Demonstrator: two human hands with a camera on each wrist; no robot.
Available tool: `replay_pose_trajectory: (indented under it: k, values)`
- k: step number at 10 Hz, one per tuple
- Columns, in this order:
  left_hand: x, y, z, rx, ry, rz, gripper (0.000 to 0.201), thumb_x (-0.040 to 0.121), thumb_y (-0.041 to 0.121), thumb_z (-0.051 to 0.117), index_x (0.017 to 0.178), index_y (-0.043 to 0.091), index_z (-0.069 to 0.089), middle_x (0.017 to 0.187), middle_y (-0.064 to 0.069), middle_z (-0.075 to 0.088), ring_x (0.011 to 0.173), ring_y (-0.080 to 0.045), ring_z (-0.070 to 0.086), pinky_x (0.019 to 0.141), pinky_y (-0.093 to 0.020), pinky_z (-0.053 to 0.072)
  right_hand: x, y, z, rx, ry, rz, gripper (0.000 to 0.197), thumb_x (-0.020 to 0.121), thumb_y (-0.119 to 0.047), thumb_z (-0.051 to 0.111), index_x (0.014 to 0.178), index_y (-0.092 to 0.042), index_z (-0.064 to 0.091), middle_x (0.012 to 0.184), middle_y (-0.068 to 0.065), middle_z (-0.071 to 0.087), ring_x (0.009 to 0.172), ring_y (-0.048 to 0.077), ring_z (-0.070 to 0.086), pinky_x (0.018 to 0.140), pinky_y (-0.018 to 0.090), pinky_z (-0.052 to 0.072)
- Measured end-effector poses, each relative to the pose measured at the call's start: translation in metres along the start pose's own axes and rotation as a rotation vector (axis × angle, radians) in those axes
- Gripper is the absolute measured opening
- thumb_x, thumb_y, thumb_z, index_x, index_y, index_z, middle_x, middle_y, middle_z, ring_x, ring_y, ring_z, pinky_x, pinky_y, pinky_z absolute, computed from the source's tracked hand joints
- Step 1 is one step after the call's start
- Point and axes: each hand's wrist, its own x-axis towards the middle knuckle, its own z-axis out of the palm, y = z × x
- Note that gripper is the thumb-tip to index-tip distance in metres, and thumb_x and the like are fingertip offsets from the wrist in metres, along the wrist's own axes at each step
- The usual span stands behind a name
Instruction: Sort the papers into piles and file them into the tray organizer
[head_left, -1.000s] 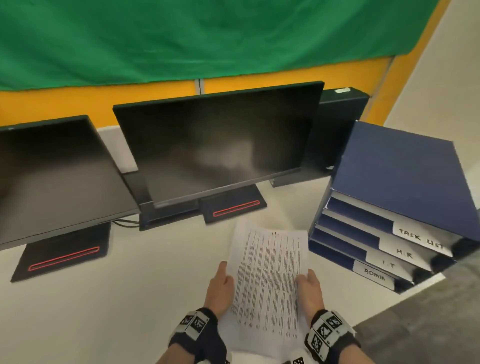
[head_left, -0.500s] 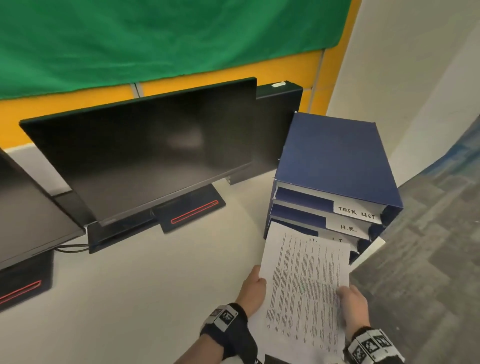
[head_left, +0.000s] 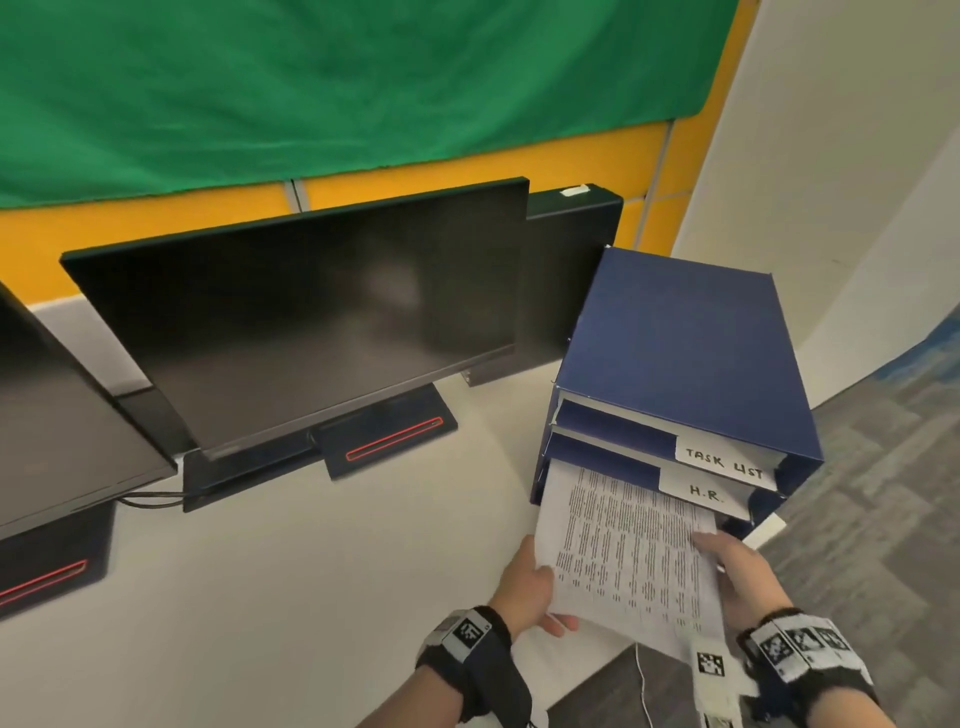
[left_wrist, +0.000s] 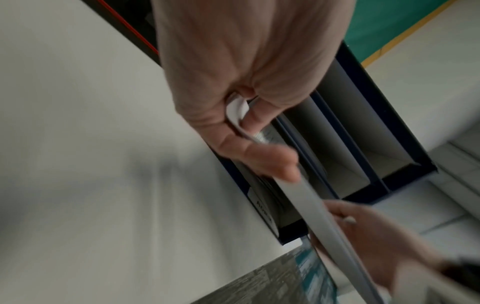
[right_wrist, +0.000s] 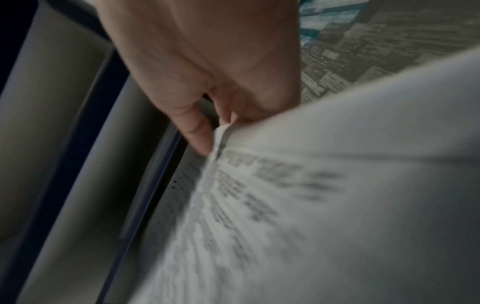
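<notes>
While gripped, papers (head_left: 631, 551) lengthwise into organizer (head_left: 680, 358).

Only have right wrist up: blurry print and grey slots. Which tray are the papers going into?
Observer: Head view shows the papers with their leading edge in the slot directly under the H.R. label of the tray organizer. That slot's own label is covered by the sheets.
Operator: Is the other side supported, or is it a one-handed feed?
Observer: It is supported. The left hand grips the left edge with the thumb on top and fingers underneath, opposite the right hand.
</notes>
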Motion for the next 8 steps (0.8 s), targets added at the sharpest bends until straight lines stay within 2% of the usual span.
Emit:
replay_pose_trajectory:
  k: [1,2,3,4,5,6,7,8]
  values:
    - [0.014,0.009,0.005,0.001,0.056,0.002,0.038,0.094,0.009,0.024,0.128,0.022,0.035,0.124,-0.007,0.058,0.053,-0.016,0.067,0.042,-0.02,0.049,-0.027,0.025,-0.01,0.107,-0.15,0.047,0.03,0.086,-0.026,0.057,0.108,-0.006,0.061,0.099,0.017,0.068,0.083,0.032,0.064,0.068,0.037,0.053]
    - [0.024,0.017,0.011,0.002,0.073,0.011,0.035,0.094,0.009,0.024,0.125,0.022,0.034,0.125,-0.01,0.058,0.052,-0.015,0.066,0.041,-0.019,0.048,-0.042,0.057,-0.007,0.185,-0.269,0.183,0.048,0.066,-0.039,0.072,0.105,-0.014,0.06,0.061,0.009,0.059,0.046,0.02,0.054,0.042,0.025,0.044]
    - [0.032,0.022,0.014,-0.006,0.084,0.019,0.036,0.093,0.008,0.023,0.125,0.021,0.034,0.124,-0.011,0.059,0.049,-0.016,0.065,0.039,-0.019,0.047,-0.042,0.064,0.012,0.263,-0.337,0.245,0.035,0.074,-0.027,0.073,0.104,-0.019,0.057,0.045,0.005,0.042,0.034,0.015,0.038,0.032,0.022,0.032]
    - [0.032,0.027,0.014,0.017,0.086,0.035,0.037,0.094,0.01,0.024,0.127,0.023,0.033,0.121,-0.008,0.06,0.049,-0.015,0.065,0.04,-0.019,0.048,-0.03,0.053,0.028,0.296,-0.23,0.243,0.031,0.072,-0.011,0.067,0.1,-0.018,0.056,0.045,0.002,0.052,0.031,0.011,0.046,0.03,0.021,0.039]
    - [0.027,0.027,0.007,0.006,0.114,0.065,0.029,0.097,0.018,0.031,0.125,0.022,0.033,0.118,-0.006,0.057,0.05,-0.013,0.064,0.043,-0.021,0.05,-0.02,0.036,0.038,0.282,-0.155,0.257,0.02,0.074,0.001,0.064,0.09,-0.008,0.056,0.05,0.009,0.064,0.037,0.015,0.06,0.034,0.024,0.05]
    - [0.017,0.024,-0.008,-0.022,0.151,0.084,0.024,0.097,0.028,0.038,0.12,0.024,0.038,0.104,-0.008,0.057,0.054,-0.015,0.061,0.045,-0.024,0.05,0.0,0.015,0.041,0.302,-0.06,0.245,0.007,0.087,-0.002,0.057,0.094,-0.001,0.059,0.065,0.017,0.07,0.048,0.022,0.068,0.042,0.026,0.055]
    - [0.008,0.01,-0.029,0.05,0.154,0.109,0.018,0.097,0.027,0.04,0.114,0.023,0.045,0.098,-0.007,0.058,0.057,-0.015,0.06,0.046,-0.024,0.05,0.009,-0.007,0.059,0.375,0.028,0.07,0.018,0.094,-0.015,0.051,0.105,-0.004,0.061,0.111,0.01,0.065,0.081,0.019,0.067,0.077,0.025,0.055]
    - [-0.007,-0.008,-0.047,0.08,0.176,0.119,0.015,0.096,0.03,0.042,0.105,0.022,0.052,0.092,-0.005,0.06,0.057,-0.014,0.059,0.046,-0.024,0.049,0.02,-0.019,0.067,0.478,-0.007,0.074,0.021,0.087,-0.009,0.062,0.108,-0.006,0.062,0.114,0.004,0.061,0.107,0.017,0.053,0.101,0.027,0.036]
